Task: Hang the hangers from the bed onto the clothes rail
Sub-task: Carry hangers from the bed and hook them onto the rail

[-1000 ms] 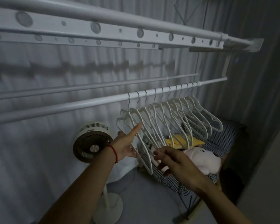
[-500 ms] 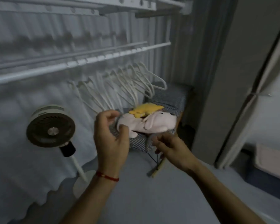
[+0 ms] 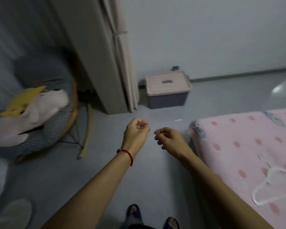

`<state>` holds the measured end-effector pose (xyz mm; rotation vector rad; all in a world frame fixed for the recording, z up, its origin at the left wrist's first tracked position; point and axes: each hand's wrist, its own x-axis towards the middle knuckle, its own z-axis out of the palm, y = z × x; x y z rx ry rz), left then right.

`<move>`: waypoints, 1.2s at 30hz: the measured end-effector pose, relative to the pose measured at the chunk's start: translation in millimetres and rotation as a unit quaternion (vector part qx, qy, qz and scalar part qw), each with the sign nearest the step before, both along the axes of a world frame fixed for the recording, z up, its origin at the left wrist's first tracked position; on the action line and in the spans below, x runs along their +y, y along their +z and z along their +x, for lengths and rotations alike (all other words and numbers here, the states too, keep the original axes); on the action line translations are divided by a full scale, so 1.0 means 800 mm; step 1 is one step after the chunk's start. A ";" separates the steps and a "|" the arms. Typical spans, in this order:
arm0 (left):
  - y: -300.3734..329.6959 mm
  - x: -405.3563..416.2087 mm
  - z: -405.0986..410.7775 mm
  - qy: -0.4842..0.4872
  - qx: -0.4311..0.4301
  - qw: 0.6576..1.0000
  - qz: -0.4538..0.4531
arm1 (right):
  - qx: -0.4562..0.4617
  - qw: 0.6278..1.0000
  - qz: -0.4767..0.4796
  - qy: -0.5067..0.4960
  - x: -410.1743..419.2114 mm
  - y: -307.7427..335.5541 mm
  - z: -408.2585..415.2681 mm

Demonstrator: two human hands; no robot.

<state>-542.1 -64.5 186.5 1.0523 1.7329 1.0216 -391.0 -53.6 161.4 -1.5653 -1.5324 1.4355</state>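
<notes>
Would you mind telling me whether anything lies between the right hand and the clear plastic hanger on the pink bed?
Nothing visible does: the right hand hangs empty over bare floor, and only pink dotted bedspread separates it from the clear plastic hanger.

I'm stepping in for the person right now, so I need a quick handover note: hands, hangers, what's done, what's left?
Left hand: loosely curled, holding nothing.
Right hand: loosely curled, holding nothing.
Both hang over the floor, beside the pink dotted bed.
A white hanger lies on the bed at the right edge of view.
The clothes rail is out of view, so the count hung cannot be told.
Left: pick up that hanger and hang it on the rail.
</notes>
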 end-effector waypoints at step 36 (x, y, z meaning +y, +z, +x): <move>-0.283 0.180 0.531 -0.480 0.124 0.823 -0.277 | -0.251 0.780 -0.392 -0.417 -0.024 -0.477 0.526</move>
